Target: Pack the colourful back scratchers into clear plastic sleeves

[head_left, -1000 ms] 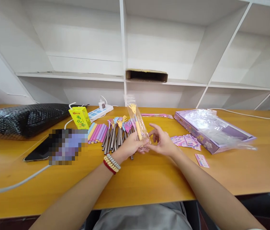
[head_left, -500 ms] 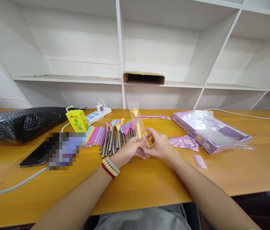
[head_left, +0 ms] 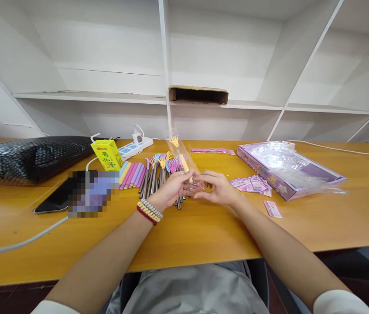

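Observation:
A yellow back scratcher (head_left: 183, 162) with a small hand-shaped head lies inside a clear plastic bag (head_left: 193, 165). My left hand (head_left: 175, 185) is closed around the lower end of the bagged scratcher, thumb on top. At the bag's near end, my right hand (head_left: 215, 186) has its fingers closed on the plastic. Just behind my left hand is a pile of metal-rod back scratchers (head_left: 154, 176) with pink, blue, purple and yellow hand heads. Beside them lies a row of coloured handle tubes (head_left: 132, 175).
Pink printed cards (head_left: 253, 184) and a single card (head_left: 272, 209) lie to the right. Behind them is a purple box (head_left: 282, 192) holding clear bags. A packaged pink scratcher (head_left: 209, 151), yellow drink carton (head_left: 107, 155), power strip (head_left: 135, 148), phone (head_left: 55, 194) and black bubble-wrapped parcel (head_left: 30, 159) surround the work spot.
The bagged scratcher has tilted further left. My right hand's fingers have closed in on the bag's near end. The camera view has shifted slightly.

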`<state>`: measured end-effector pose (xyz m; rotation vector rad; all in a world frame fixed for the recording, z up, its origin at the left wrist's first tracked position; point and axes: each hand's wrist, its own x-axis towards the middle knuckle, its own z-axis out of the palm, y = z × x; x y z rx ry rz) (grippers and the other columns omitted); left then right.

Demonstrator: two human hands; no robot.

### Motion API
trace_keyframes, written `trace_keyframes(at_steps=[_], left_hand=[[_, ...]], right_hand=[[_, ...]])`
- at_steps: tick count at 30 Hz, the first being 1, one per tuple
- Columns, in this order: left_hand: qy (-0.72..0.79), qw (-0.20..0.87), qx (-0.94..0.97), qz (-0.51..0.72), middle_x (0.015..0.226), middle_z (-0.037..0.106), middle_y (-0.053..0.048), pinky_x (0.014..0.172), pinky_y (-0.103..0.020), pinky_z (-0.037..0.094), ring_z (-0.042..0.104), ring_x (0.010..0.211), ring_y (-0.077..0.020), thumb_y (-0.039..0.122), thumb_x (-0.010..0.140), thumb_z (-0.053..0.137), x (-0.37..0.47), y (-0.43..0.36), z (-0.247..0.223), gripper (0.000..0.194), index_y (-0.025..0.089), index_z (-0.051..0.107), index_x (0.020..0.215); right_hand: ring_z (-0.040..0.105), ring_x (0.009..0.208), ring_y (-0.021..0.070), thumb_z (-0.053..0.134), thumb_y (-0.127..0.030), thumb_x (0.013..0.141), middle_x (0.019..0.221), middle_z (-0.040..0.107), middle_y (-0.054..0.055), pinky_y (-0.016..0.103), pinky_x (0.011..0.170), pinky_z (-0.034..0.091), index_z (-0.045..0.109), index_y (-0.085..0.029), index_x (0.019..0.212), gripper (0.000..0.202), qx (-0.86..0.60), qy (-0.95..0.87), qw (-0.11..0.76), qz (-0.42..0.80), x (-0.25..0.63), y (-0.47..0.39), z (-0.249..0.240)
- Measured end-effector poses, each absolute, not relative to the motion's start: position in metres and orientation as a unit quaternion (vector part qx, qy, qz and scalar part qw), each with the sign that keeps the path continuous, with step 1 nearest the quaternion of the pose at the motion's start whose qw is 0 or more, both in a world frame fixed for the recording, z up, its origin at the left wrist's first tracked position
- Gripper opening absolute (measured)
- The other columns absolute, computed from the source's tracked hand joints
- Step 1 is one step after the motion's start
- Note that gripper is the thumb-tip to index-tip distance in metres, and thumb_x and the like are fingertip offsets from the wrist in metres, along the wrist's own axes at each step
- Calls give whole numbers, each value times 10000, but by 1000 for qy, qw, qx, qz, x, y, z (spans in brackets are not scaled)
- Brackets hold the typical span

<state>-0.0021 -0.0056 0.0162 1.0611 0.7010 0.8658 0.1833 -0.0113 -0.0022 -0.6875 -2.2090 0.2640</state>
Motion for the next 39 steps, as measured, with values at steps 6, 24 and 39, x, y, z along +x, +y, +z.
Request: trace_keyframes(at_steps=[6, 24, 39], left_hand=[[300, 722, 472, 408, 710, 596, -42, 502, -224, 470, 565, 555, -107, 296, 769, 631, -7, -1, 15, 208, 108, 612, 857], [278, 636, 629, 349, 934, 625, -64, 735, -317, 478, 602, 863, -182, 122, 615, 718, -4, -11, 18, 493, 148, 515, 1063], [324, 598, 607, 411, 746, 619, -29, 561, -278, 476, 580, 621, -142, 225, 641, 721, 4, -11, 16, 380, 134, 542, 964]], right_hand=[[543, 968, 189, 738, -400, 646, 1129, 515, 77, 330, 844, 452, 518, -259, 1242, 652, -252, -893, 356, 112, 185, -12, 2], [402, 506, 74, 601, -359, 766, 564, 519, -12, 212, 487, 327, 548, -143, 634, 258, -406, -757, 458, 230, 183, -3, -7], [420, 480, 72, 622, -391, 734, 592, 518, -55, 201, 481, 339, 470, -182, 909, 312, -367, -705, 461, 394, 175, -5, -9]])
